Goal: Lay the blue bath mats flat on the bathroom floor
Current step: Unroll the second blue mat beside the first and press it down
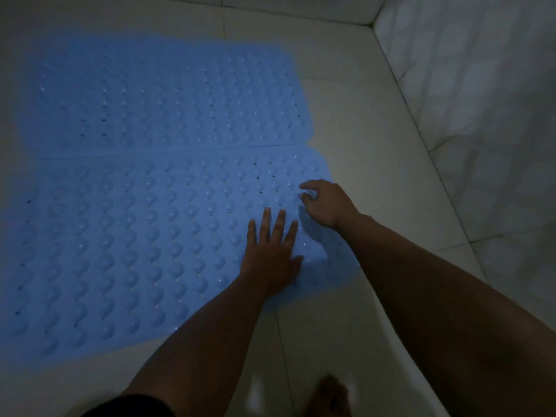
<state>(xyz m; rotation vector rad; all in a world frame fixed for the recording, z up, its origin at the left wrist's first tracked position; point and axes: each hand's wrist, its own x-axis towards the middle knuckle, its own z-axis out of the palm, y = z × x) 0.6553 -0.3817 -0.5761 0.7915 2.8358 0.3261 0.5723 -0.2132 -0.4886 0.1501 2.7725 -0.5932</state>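
Observation:
Two blue bath mats with rows of round bumps and small holes lie side by side on the pale tiled floor. The far mat (156,100) lies flat. The near mat (126,245) touches it along a straight seam. My left hand (272,251) rests palm down, fingers spread, on the near mat's right end. My right hand (326,203) hovers over the same mat's right edge with its fingers curled loosely; whether they pinch the mat is unclear.
A tiled wall (469,94) rises on the right and meets the floor (376,145) along a diagonal line. A bare foot (329,395) stands on the floor at the bottom, just in front of the near mat's edge.

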